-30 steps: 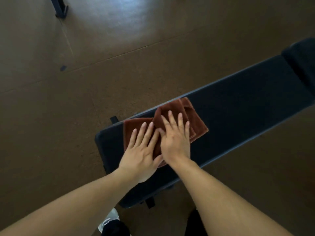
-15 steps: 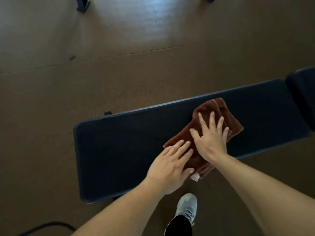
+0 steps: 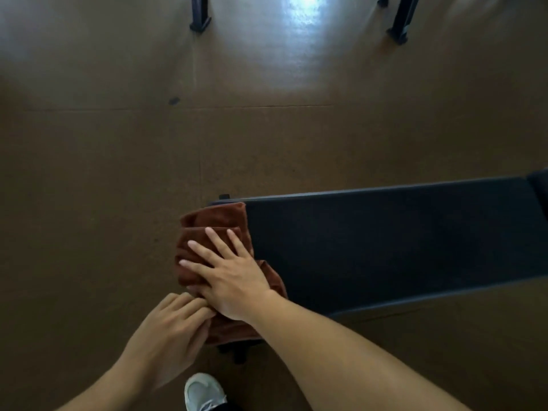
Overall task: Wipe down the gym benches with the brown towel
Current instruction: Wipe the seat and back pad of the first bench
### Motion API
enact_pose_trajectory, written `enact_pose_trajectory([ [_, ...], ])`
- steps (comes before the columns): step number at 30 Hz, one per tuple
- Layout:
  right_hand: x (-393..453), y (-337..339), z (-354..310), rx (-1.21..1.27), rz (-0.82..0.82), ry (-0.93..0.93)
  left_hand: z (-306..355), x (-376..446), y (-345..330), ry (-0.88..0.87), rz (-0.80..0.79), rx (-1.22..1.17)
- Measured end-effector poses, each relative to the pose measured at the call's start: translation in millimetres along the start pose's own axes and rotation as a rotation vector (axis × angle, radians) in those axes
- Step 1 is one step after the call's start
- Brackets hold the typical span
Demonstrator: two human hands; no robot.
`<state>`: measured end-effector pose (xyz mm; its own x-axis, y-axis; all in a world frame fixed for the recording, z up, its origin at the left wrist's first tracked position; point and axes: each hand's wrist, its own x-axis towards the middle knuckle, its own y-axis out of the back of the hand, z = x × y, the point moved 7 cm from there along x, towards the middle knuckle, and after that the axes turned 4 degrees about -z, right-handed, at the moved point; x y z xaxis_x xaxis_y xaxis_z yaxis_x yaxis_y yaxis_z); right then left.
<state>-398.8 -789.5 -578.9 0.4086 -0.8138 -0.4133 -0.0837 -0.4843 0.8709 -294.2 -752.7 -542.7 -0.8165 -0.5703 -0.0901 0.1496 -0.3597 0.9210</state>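
Observation:
The brown towel (image 3: 216,223) lies folded over the left end of the black padded gym bench (image 3: 385,247), covering that end and hanging over its near edge. My right hand (image 3: 228,271) presses flat on the towel, fingers spread and pointing left. My left hand (image 3: 172,330) is at the towel's near corner with its fingers curled against the cloth; whether it pinches the cloth is hard to tell. The bench runs off to the right, where a second black pad (image 3: 539,185) begins.
Brown floor surrounds the bench. Black equipment legs stand at the top, one left (image 3: 200,16) and one right (image 3: 400,22). A black bench foot (image 3: 237,353) shows under the towel. My white shoe (image 3: 203,391) is on the floor just below my hands.
Both hands slid the towel from the bench's left end out along the pad to the right, then back to the left end. The left hand's fingers went from flat to curled at the towel's near corner.

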Motion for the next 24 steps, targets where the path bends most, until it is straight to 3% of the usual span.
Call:
enact_pose_trajectory([
  [4,-4.4,-2.0,10.7,-0.013,0.001,0.002,-3.4,15.5,0.3,0.2,0.097,-0.131],
  [8,-31.3,3.4,64.9,0.05,0.065,-0.179,20.4,60.5,-8.6,0.389,0.19,-0.22],
  [13,-109.8,-3.5,162.2,0.057,0.08,-0.34,103.9,134.7,-44.3,0.337,0.123,-0.17],
  [20,-259.7,-20.6,309.1,0.099,0.069,-0.51,245.7,250.4,-79.1,0.085,0.015,-0.169],
  [24,-344.3,-25.8,404.5,0.191,0.057,-0.721,271.9,284.7,-78.7,0.194,0.049,-0.169],
])
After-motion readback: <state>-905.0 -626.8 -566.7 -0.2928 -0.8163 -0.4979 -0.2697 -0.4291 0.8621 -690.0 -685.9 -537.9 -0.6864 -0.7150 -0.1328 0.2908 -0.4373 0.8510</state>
